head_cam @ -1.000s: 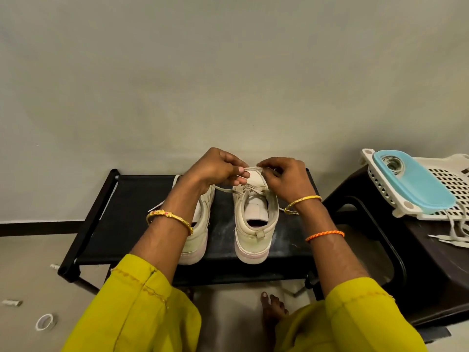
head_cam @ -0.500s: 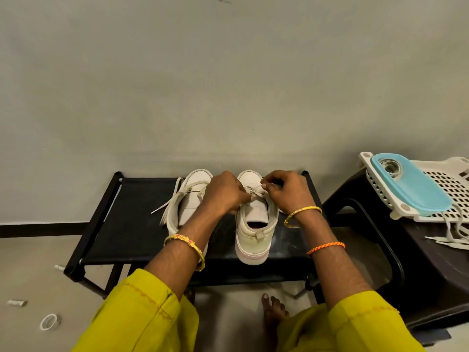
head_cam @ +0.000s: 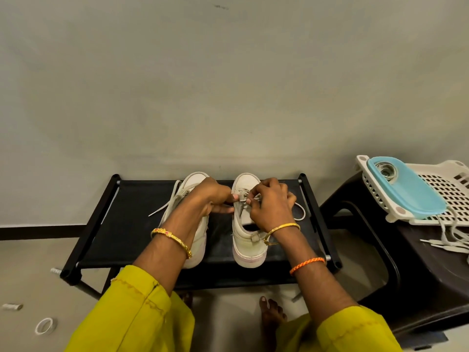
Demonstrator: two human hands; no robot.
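**Item: right shoe** (head_cam: 247,240), white sneaker. It stands heel toward the viewer at the centre of the black shoe rack (head_cam: 132,219), with the left shoe (head_cam: 196,179) just beside it at 9 o'clock.

**Lace** (head_cam: 300,212): threaded at the upper eyelets. A slack loop lies on the rack at 3 o'clock of the shoe.

**Left hand** (head_cam: 210,196): fingers curled, with the tips pinching the lace at the shoe's inner edge.

**Right hand** (head_cam: 270,201): curled over the eyelet rows, also pinching the lace.

**Change noted:** a second ago both hands were raised and the lace ran taut between them above the tongue. Now they sit low on the eyelets toward 12 o'clock. The left shoe's toe and its trailing lace are uncovered. The pull looks finished, so the work is probably at snugging a crossing or feeding the next eyelet. Lacing is not yet complete.

**Containers:**
- White perforated basket (head_cam: 441,189), at 3 o'clock on a dark stool (head_cam: 431,275). Its inside is mostly hidden.
- Pale blue tray (head_cam: 406,189), lying across the basket's rim. A coil (head_cam: 385,170) sits in the round recess at its far end, material unclear.
- Spare laces (head_cam: 454,237), hanging from the basket onto the stool.
- Mouth of the right shoe: open, dark, nothing seen inside.

**Floor, 8 o'clock:** tape roll (head_cam: 45,325).
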